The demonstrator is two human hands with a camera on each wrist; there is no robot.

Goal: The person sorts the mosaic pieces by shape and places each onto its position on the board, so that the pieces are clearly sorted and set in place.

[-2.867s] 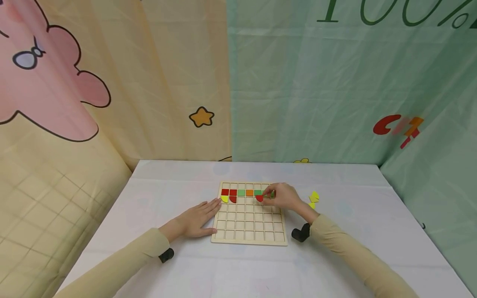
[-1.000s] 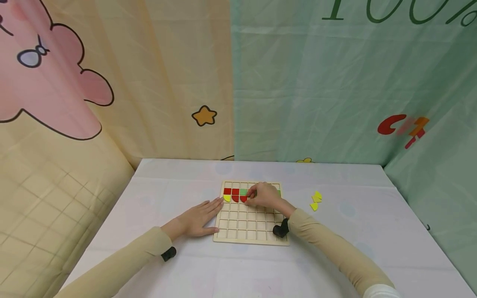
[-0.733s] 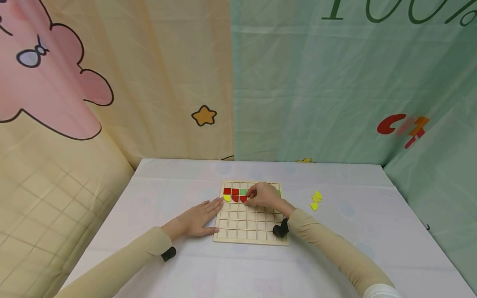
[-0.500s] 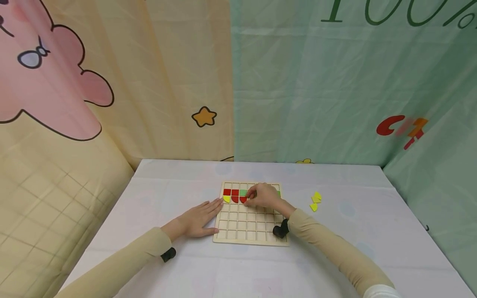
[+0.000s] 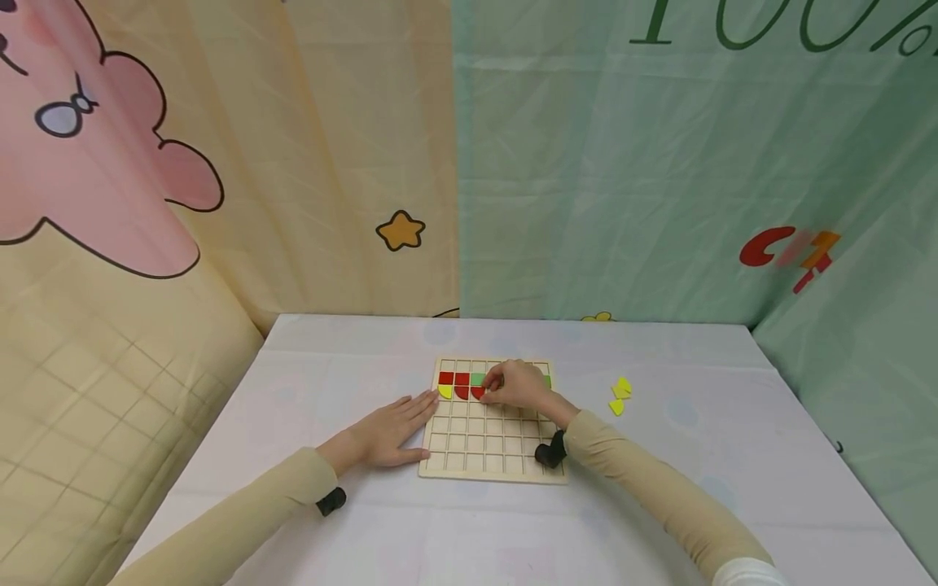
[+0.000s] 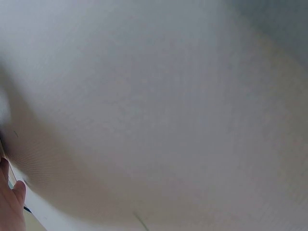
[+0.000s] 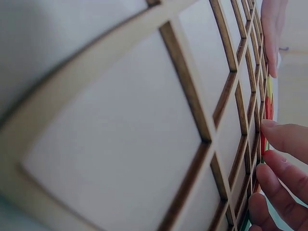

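Note:
A wooden grid board (image 5: pixel 491 479) lies on the table, seen in the head view. My left hand (image 5: pixel 387 431) rests flat along its left edge, fingers straight. Over the upper rows, the thumb and fingertips of my right hand (image 5: pixel 522 384) pinch a red round-edged piece (image 5: pixel 478 393) at the third cell of the second coloured row. Left of it sit another red round-edged piece (image 5: pixel 462 393) and a yellow one (image 5: pixel 444 392). Above them run red squares (image 5: pixel 446 378) and a green square (image 5: pixel 478 379); my right hand hides tiles farther right.
Several loose yellow pieces (image 5: pixel 621 388) lie on the white tablecloth (image 5: pixel 469 537) right of the board. A black wrist camera (image 5: pixel 551 451) hangs over the board's lower right. Printed curtains (image 5: pixel 586 163) stand behind the table.
Since the oldest frame, my right hand has moved left across the board with the red piece, to the third column. During the last second both hands stay nearly still.

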